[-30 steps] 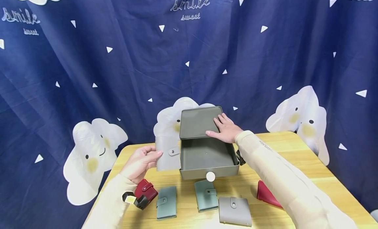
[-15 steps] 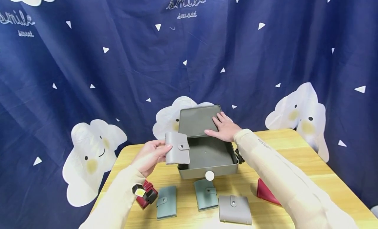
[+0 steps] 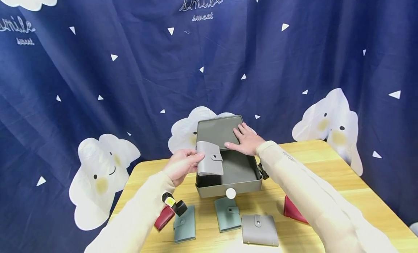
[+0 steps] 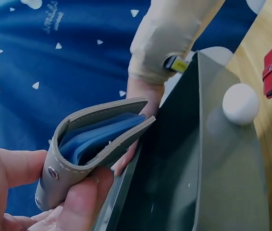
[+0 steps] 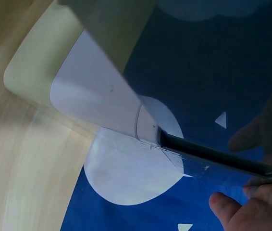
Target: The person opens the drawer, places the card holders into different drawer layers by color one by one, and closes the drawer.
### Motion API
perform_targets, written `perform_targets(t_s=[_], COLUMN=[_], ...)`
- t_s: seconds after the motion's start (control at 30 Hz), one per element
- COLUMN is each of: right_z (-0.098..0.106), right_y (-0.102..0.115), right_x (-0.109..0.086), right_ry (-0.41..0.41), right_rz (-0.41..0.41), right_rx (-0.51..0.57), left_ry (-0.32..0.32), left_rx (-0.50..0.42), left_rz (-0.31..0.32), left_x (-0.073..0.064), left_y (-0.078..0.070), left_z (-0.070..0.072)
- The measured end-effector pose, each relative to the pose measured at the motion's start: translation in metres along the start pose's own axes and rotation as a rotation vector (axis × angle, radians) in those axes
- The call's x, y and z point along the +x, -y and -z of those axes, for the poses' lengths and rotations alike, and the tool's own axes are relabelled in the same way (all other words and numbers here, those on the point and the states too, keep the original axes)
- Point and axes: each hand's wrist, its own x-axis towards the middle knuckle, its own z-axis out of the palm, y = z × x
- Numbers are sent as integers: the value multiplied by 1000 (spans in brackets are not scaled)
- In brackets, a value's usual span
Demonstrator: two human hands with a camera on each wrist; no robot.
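Note:
My left hand pinches a grey snap-strap card holder between thumb and fingers, above the left part of an open grey-green box. Seen end-on in the left wrist view, the card holder gapes slightly and shows clear plastic sleeves. My right hand rests on the right side of the raised lid, its fingers spread. The right wrist view catches part of that hand beside the lid's edge. A round white knob sits on the box's front wall.
In front of the box lie two teal card holders and another grey one. A red card holder is partly behind the left wrist; a red item lies beside the right forearm. A patterned blue curtain hangs behind the wooden table.
My left hand has carried the grey card holder rightward, from beside the box to over its left part. The right hand stays on the lid. The head view has shifted slightly.

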Motion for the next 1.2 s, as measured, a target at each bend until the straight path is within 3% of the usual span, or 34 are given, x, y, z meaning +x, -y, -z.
perform_targets(t_s=[0.27,0.5,0.77,1.03,1.2], right_z=[-1,-3,11,21,25], right_y=[2,-1,-14,-16,-12], right_x=[-1,3,8,10,11], right_ry=[7,26,109,53,49], right_rz=[-8,20,82,205,223], right_rx=[13,-21,-76,-140,-121], left_ry=[15,-11,-2,5,17], left_rx=[20,22,30,67,105], left_rz=[48,65,66,85,104], left_x=[6,10,15,24,26], left_y=[-5,-1,4,3,0], left_z=[-21,-27,-31,-41,-51])
